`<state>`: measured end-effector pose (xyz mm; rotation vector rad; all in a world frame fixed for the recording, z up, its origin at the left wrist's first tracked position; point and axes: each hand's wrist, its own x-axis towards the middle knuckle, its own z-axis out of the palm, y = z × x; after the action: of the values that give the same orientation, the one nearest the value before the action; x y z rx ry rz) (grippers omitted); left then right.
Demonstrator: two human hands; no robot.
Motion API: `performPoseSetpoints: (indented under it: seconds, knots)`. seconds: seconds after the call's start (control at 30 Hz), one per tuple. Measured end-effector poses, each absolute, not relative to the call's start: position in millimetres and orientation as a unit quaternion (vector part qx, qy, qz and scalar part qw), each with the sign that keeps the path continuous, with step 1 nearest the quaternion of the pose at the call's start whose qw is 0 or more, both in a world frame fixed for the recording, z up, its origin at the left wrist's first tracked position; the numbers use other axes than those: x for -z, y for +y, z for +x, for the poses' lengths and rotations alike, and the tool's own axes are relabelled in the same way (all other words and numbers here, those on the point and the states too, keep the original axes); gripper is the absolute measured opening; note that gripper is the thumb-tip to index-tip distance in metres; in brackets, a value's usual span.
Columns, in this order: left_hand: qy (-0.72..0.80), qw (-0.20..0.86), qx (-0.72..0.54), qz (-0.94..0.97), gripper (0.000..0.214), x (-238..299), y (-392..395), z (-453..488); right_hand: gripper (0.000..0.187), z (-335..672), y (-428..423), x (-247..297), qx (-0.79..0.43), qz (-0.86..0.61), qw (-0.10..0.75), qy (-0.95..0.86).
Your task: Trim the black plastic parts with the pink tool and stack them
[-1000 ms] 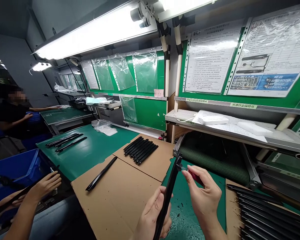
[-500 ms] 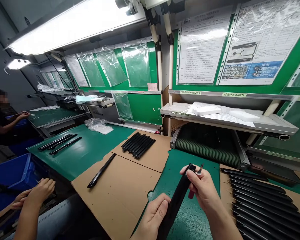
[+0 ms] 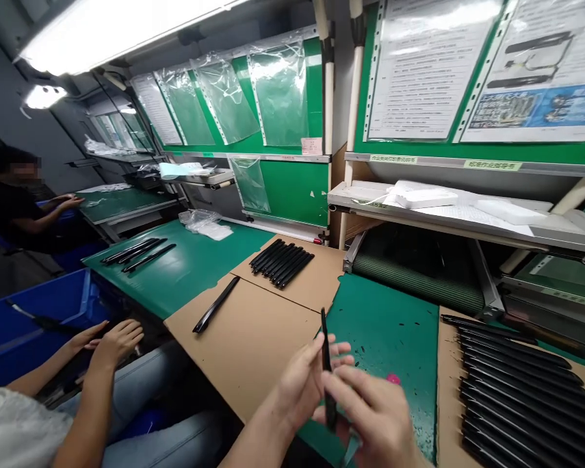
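A long black plastic strip (image 3: 327, 364) stands nearly upright, seen edge-on, in front of me. My left hand (image 3: 306, 380) holds it between thumb and palm, with the fingers stretched out behind it. From the right, my right hand (image 3: 370, 409) is closed, its fingertips touching the strip's lower part. The pink end of a slim hand tool (image 3: 394, 378) shows above my right knuckles; most of the tool is hidden by the hand.
Black strips (image 3: 521, 383) lie in a row on cardboard at right; more strips (image 3: 283, 262) and one single strip (image 3: 216, 304) lie on cardboard at left. Black scraps dot the green tabletop (image 3: 390, 325). A conveyor (image 3: 419, 273) stands behind. A co-worker's hands (image 3: 114, 341) are at left, near a blue bin (image 3: 78, 296).
The strip has turned from slanted to nearly upright and edge-on. My right hand has moved down from its top end to its lower part. The view has shifted, and the co-worker shows more.
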<state>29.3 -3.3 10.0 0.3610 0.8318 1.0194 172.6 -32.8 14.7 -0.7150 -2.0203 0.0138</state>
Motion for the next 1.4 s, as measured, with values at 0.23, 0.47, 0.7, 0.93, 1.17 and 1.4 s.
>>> performPoseSetpoints:
  seconds: [0.23,0.47,0.7,0.93,1.17,1.4]
  knots:
    - [0.312,0.769,-0.53,0.175,0.036,-24,2,26,0.054,186,-46,-10,-0.046,-0.391,0.416,-0.82]
    - [0.326,0.781,-0.467,0.257,0.044,-45,-23,43,0.039,219,6,-33,0.07,-0.539,0.412,-0.732]
    - [0.32,0.788,-0.437,0.294,0.053,-45,-24,51,0.026,217,27,-37,0.177,-0.51,0.445,-0.714]
    - [0.32,0.785,-0.448,0.284,0.054,-40,-9,54,0.021,225,41,-44,0.208,-0.491,0.458,-0.711]
    - [0.348,0.763,-0.447,0.31,0.047,-47,6,66,0.016,229,61,-41,0.232,-0.498,0.453,-0.702]
    - [0.385,0.768,-0.409,0.307,0.046,-49,16,76,0.011,240,67,-40,0.284,-0.501,0.44,-0.689]
